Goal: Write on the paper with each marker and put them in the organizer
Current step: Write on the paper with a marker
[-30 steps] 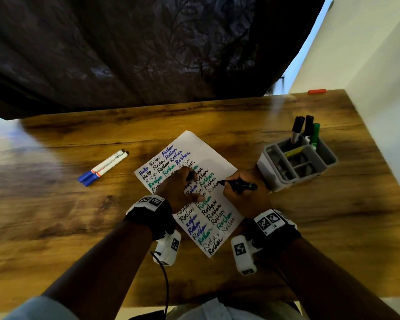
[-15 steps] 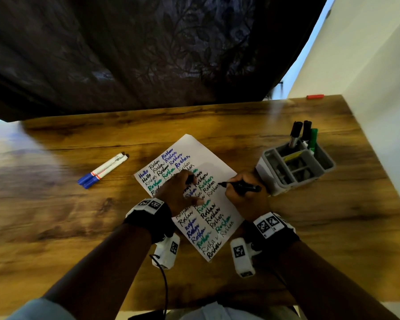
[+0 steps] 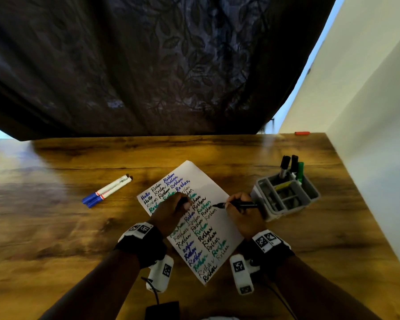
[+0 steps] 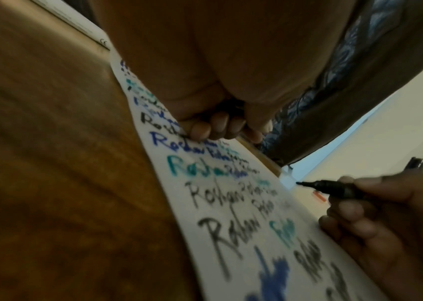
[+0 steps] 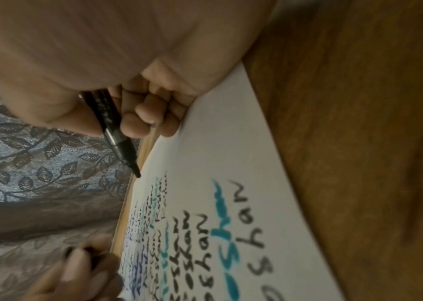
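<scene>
A white paper [image 3: 204, 179] covered in rows of blue, green and black writing lies slanted on the wooden table [image 3: 56, 227]. My left hand [image 3: 185, 203] rests on its written part, fingers curled round a small dark cap [image 4: 229, 106]. My right hand [image 3: 229, 205] grips an uncapped black marker [image 3: 243, 206], whose tip [image 4: 301, 184] points left at the end of a written row, just over the sheet. To the right of that hand stands the grey organizer [image 3: 307, 200], holding two black markers [image 3: 289, 165] and a green one [image 3: 300, 170].
Two white markers with blue caps [image 3: 106, 190] lie side by side on the table left of the paper. A small red object [image 3: 301, 133] sits at the table's far right edge. A dark curtain hangs behind the table and a pale wall runs along its right side.
The head view has tilted, so everything sits lower in frame. Both hands stay where they were on the paper, and the marker tip stays by the same rows.
</scene>
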Action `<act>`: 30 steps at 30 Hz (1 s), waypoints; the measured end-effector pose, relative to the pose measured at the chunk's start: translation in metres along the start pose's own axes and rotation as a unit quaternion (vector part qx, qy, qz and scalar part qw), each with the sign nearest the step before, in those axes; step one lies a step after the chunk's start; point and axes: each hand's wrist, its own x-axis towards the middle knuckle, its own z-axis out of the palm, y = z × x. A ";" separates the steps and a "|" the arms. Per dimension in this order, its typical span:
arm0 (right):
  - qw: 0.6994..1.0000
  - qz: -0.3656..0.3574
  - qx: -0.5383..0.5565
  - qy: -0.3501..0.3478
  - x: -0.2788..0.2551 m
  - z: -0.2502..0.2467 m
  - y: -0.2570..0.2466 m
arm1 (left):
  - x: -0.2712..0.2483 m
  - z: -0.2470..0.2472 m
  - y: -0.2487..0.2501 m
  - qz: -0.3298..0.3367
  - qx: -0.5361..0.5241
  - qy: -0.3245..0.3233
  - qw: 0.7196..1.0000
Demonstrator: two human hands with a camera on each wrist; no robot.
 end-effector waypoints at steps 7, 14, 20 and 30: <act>0.993 -0.019 0.119 0.009 -0.001 -0.003 -0.039 | -0.020 -0.015 0.016 0.038 -0.100 0.017 0.994; 0.989 -0.086 0.091 -0.084 -0.018 -0.003 -0.093 | -0.032 -0.011 0.029 0.046 -0.161 0.010 0.986; 0.990 -0.079 0.094 -0.070 -0.029 -0.003 -0.099 | -0.038 -0.008 0.031 0.046 -0.159 0.004 0.986; 0.988 -0.116 -0.022 -0.104 -0.043 -0.008 -0.094 | -0.054 -0.003 0.048 0.069 -0.145 -0.007 0.987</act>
